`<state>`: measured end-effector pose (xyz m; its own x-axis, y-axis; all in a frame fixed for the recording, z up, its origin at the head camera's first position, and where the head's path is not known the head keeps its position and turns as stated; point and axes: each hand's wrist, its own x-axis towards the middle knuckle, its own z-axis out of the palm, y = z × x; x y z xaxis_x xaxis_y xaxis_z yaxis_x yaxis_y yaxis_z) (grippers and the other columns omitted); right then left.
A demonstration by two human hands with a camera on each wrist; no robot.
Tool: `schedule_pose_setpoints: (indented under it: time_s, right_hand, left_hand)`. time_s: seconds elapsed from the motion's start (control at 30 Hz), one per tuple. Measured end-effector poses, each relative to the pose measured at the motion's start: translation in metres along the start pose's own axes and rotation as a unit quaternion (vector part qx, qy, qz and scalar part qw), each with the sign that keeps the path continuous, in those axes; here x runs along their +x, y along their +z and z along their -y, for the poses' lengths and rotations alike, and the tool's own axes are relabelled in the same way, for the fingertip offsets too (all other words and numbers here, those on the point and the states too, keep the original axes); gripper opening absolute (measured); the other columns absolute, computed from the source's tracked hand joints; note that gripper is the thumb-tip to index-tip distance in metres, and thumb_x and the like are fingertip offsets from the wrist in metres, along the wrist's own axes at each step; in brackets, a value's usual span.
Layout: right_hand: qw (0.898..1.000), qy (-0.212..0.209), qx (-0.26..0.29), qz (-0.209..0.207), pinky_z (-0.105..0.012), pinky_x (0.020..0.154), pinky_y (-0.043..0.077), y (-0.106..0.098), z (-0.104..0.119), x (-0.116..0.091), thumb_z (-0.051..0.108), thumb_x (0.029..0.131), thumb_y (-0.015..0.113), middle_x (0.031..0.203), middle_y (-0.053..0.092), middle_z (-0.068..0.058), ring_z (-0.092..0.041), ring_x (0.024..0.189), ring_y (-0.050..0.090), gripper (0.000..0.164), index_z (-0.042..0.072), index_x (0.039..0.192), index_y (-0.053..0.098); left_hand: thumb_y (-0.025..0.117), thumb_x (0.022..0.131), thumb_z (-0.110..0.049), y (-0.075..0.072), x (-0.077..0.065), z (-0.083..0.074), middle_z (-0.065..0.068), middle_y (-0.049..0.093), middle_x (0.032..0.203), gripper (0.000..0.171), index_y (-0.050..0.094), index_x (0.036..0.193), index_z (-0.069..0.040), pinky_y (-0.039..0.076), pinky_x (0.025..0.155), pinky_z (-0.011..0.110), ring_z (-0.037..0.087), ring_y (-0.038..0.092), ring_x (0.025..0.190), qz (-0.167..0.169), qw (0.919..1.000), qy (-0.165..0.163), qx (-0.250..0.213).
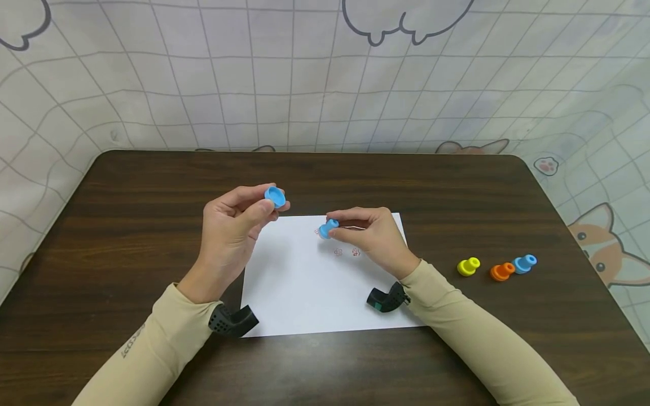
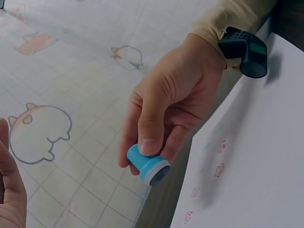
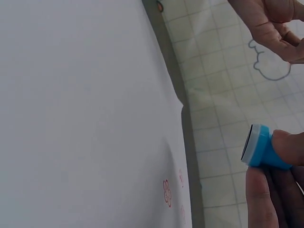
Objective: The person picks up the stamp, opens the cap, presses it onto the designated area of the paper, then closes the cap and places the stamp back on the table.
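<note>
Between thumb and fingers, my left hand (image 1: 231, 228) pinches a round blue cap (image 1: 275, 197), its hollow side showing in the head view. My right hand (image 1: 373, 234) grips a small blue stamp (image 1: 328, 228) by its narrow handle, above the far part of a white sheet of paper (image 1: 304, 287). In the left wrist view the stamp (image 2: 152, 166) is uncapped, tilted, with a pale rim and a dark face. The right wrist view has the stamp (image 3: 260, 147) side-on, its face turned to the paper. Small red flower prints (image 3: 167, 193) mark the sheet.
On the dark wooden table (image 1: 127, 225), right of the paper, stand a yellow stamp (image 1: 468, 266), an orange stamp (image 1: 502, 272) and another blue stamp (image 1: 525, 264); the last two sit close together. A white gridded cloth (image 1: 274, 73) with cartoon animals hangs behind the table.
</note>
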<state>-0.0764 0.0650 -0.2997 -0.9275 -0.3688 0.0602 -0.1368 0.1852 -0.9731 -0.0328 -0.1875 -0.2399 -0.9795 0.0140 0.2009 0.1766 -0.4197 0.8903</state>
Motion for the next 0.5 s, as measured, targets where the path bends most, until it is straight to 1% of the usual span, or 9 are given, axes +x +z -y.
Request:
schedule_pose_setpoints:
  time_s: [0.13, 0.2, 0.37, 0.5]
  right_hand:
    - [0.999, 0.021, -0.028, 0.013, -0.023, 0.067, 0.058, 0.0008, -0.0019, 0.0002, 0.021, 0.085, 0.086, 0.114, 0.079, -0.004, -0.018, 0.098, 0.076, 0.032, 0.017, 0.117, 0.08]
    - [0.998, 0.029, -0.043, 0.018, -0.024, 0.061, 0.054, 0.0013, -0.0035, 0.0006, 0.022, 0.085, 0.086, 0.114, 0.08, -0.003, -0.017, 0.096, 0.076, 0.032, 0.019, 0.117, 0.08]
    - [0.997, 0.041, -0.05, 0.031, -0.023, 0.06, 0.052, 0.0027, -0.0063, 0.0014, 0.022, 0.084, 0.087, 0.112, 0.081, -0.002, -0.017, 0.093, 0.077, 0.031, 0.02, 0.114, 0.081]
    - [0.997, 0.041, -0.046, 0.039, -0.022, 0.07, 0.059, 0.0036, -0.0067, 0.0011, 0.021, 0.083, 0.088, 0.111, 0.081, -0.003, -0.015, 0.093, 0.078, 0.03, 0.019, 0.113, 0.081]
  left_hand:
    - [0.064, 0.093, 0.011, -0.0001, 0.0, 0.0005, -0.001, 0.08, 0.096, 0.033, 0.081, 0.101, -0.015, 0.063, 0.081, 0.023, 0.017, 0.08, 0.086, 0.002, 1.0, 0.0, -0.002]
    - [0.064, 0.093, 0.011, -0.0001, -0.0002, 0.0007, -0.001, 0.08, 0.097, 0.033, 0.081, 0.101, -0.016, 0.063, 0.081, 0.023, 0.017, 0.08, 0.086, 0.001, 1.0, -0.001, -0.001]
    - [0.064, 0.094, 0.01, 0.0, -0.0004, 0.0015, -0.002, 0.08, 0.098, 0.032, 0.081, 0.101, -0.016, 0.063, 0.081, 0.022, 0.016, 0.079, 0.086, 0.003, 1.0, -0.003, 0.004]
    - [0.065, 0.094, 0.01, 0.0003, -0.0006, 0.0022, -0.002, 0.08, 0.098, 0.032, 0.081, 0.101, -0.016, 0.063, 0.081, 0.023, 0.016, 0.079, 0.086, 0.006, 0.9999, -0.005, 0.008]
